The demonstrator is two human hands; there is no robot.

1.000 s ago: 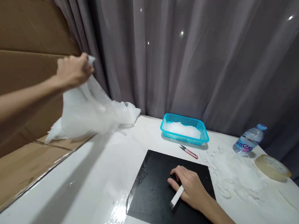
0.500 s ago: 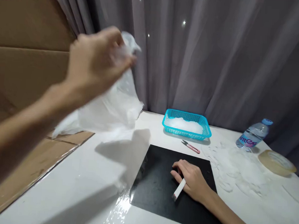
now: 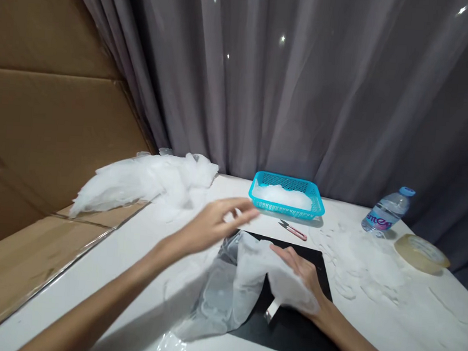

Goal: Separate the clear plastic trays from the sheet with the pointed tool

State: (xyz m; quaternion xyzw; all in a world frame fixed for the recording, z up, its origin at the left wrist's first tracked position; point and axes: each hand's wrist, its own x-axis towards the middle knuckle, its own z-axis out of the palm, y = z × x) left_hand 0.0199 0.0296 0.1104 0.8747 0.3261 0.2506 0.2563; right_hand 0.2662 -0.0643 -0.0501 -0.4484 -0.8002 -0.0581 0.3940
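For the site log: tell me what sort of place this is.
Probably a makeshift home craft or packing corner: a white table against a grey curtain, flattened cardboard at the left, and a black mat with snips and a tape roll nearby.

Mat (image 3: 295, 329) on table (image 3: 408, 326). Sheet (image 3: 229, 293) over mat's left side. Basket (image 3: 283, 207) behind mat, snips (image 3: 292, 230) between. Bottle (image 3: 383, 212), tape roll (image 3: 421, 254) far right.

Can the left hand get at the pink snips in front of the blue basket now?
Probably yes. The left hand hovers open, and the pink snips lie uncovered just to its right, on bare table. The plastic sheet lies nearer the person, on the black mat, and does not cover them.
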